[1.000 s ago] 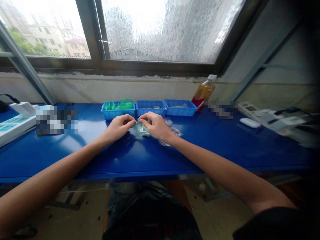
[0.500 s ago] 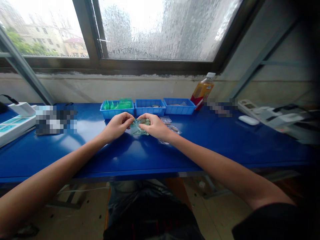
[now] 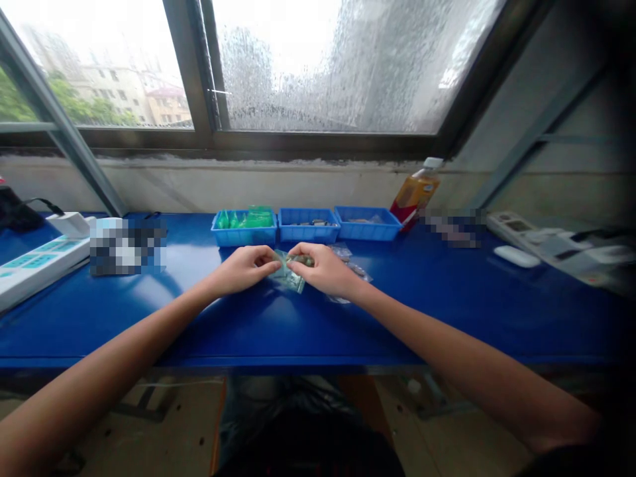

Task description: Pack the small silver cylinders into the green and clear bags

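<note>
A small clear plastic bag (image 3: 293,281) with a greenish tint hangs between my two hands, just above the blue table. My left hand (image 3: 247,268) pinches its left upper edge between thumb and fingertips. On the other side, my right hand (image 3: 325,268) has its thumb and fingers closed on the bag's right upper part. What the bag contains is too small to make out. Partly behind my right hand and wrist, several small clear packets (image 3: 358,270) lie on the table.
Along the back stand three blue bins: one with green bags (image 3: 243,237), one with small metallic parts (image 3: 308,232), one with clear packets (image 3: 368,230). A drink bottle (image 3: 416,192) leans beside them. Power strips (image 3: 44,265) and a white case (image 3: 517,256) lie on the blue table (image 3: 248,338).
The whole view has shifted, so the scene sits lower and further right. The bag has turned between my hands and its lower corner now points down and right. Both hands still grip it.
</note>
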`<state>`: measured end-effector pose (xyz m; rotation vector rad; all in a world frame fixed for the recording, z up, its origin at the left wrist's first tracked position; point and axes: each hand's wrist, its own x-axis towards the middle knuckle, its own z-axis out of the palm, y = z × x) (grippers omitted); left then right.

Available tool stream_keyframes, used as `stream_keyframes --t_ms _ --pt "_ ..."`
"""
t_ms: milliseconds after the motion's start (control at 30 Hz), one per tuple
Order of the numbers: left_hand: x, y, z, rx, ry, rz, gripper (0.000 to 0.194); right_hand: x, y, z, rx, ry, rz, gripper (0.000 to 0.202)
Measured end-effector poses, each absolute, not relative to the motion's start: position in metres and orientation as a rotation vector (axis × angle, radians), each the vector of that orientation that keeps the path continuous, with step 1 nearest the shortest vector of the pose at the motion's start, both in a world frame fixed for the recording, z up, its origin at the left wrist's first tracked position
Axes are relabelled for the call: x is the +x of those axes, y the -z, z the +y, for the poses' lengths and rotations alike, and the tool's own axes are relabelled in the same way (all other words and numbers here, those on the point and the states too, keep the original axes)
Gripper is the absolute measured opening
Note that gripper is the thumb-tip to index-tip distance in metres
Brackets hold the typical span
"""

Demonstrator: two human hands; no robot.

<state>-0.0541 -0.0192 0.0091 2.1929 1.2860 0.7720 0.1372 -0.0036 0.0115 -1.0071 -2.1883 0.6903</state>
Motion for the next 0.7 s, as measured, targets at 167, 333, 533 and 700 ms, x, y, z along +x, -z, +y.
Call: stream_keyframes --t_ms 167,333,533,700 --pt "-0.073 -0.027 -0.002 2.53 -1.008 1.587 0.019 0.138 -0.012 -0.007 -1.031 -0.673 -2.304 0.014" --pt "-0.083 -0.047 0.043 2.769 -0.764 1.538 0.024 0.135 -0.013 -0.009 -0.948 -0.543 -2.429 0.016" --pt "-0.079 -0.079 0.097 2.77 0.022 1.313 0.026 0.135 -0.021 0.003 -1.011 -0.819 -2.347 0.011" --pt "-0.069 -0.087 0.117 2.652 0.172 1.433 0.018 0.132 -0.03 0.022 -1.099 -1.023 -2.234 0.012"
